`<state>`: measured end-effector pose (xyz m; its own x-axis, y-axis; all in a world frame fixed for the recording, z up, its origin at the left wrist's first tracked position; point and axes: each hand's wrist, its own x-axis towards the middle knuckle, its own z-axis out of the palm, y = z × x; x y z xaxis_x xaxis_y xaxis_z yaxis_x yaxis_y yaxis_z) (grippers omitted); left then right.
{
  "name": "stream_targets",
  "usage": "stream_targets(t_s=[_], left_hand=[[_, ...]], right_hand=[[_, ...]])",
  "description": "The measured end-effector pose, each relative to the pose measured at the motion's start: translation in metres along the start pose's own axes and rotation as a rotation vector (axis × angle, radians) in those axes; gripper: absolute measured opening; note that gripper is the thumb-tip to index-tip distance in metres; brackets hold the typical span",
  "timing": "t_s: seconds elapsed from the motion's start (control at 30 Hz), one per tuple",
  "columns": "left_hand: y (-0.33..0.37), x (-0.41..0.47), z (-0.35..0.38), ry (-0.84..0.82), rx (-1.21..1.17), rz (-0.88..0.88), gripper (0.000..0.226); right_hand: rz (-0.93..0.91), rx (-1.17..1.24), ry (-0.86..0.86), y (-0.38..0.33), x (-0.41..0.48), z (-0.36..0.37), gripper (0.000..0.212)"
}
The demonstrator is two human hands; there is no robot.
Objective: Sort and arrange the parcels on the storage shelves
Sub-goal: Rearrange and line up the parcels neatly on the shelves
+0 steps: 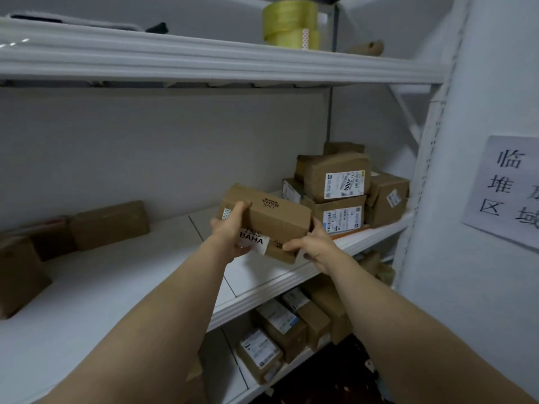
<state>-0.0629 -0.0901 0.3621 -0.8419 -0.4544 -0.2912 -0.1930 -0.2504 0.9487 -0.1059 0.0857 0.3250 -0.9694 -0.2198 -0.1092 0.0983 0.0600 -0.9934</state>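
While aloft over the front of the middle shelf (122,275), just left of the stacked parcels (344,185), seen gripped as follows: box (271,217) with left hand (230,233) curled round its left end and right hand (316,243) clasping its lower right corner. Judged light and stiff, from plain taped cardboard borne easily at arm's reach; likely sturdy enough for firm pressure, perhaps slick at the white label. Best taken by opposite ends, as here, and set down flat.

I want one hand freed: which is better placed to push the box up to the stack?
Probably the left hand: it grips the box at the end away from the stack; the right hand sits between them.
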Motion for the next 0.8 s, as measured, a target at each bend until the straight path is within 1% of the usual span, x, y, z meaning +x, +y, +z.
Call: stream_targets(t_s=[0.1,0.17,0.2,0.3,0.4,0.43,0.47,0.5,0.53,0.57,0.63,0.7,0.77,0.8], left_hand=[[-0.002,0.001,0.015,-0.044,0.012,-0.076,0.097],[-0.003,0.003,0.021,-0.048,0.111,-0.104,0.108],[-0.004,0.004,0.023,-0.05,0.158,-0.107,0.109],[-0.004,0.003,0.033,-0.049,0.178,-0.069,0.086],[-0.015,-0.004,0.053,-0.097,0.223,-0.063,0.072],[-0.022,-0.008,0.062,-0.108,0.242,-0.057,0.064],[-0.028,-0.012,0.07,-0.101,0.261,-0.044,0.056],[-0.036,-0.012,0.08,-0.098,0.277,-0.031,0.053],[-0.046,-0.009,0.089,-0.108,0.285,-0.022,0.058],[-0.058,-0.002,0.098,-0.121,0.31,-0.023,0.067],[-0.089,0.02,0.114,-0.127,0.373,-0.027,0.079],[-0.101,0.002,0.125,-0.147,0.427,-0.028,0.087],[-0.109,-0.027,0.132,-0.153,0.495,-0.025,0.089],[-0.116,-0.034,0.135,-0.17,0.546,-0.036,0.084]], right_hand=[[0.068,0.003,-0.022,0.002,-0.002,-0.021,0.088],[0.085,0.038,-0.022,0.004,-0.003,-0.032,0.077],[0.093,0.049,-0.009,0.006,-0.005,-0.036,0.073],[0.119,0.133,0.069,0.012,-0.007,-0.049,0.06],[0.154,0.249,0.176,0.023,-0.015,-0.061,0.052],[0.148,0.257,0.213,0.027,-0.019,-0.066,0.055],[0.146,0.252,0.237,0.033,-0.024,-0.071,0.065],[0.152,0.244,0.258,0.04,-0.03,-0.078,0.078],[0.162,0.23,0.269,0.047,-0.035,-0.085,0.086],[0.172,0.217,0.279,0.055,-0.043,-0.094,0.085],[0.219,0.212,0.301,0.066,-0.059,-0.11,0.069],[0.288,0.216,0.33,0.079,-0.073,-0.126,0.053],[0.335,0.234,0.34,0.089,-0.089,-0.137,0.041],[0.359,0.22,0.345,0.095,-0.096,-0.141,0.039]])
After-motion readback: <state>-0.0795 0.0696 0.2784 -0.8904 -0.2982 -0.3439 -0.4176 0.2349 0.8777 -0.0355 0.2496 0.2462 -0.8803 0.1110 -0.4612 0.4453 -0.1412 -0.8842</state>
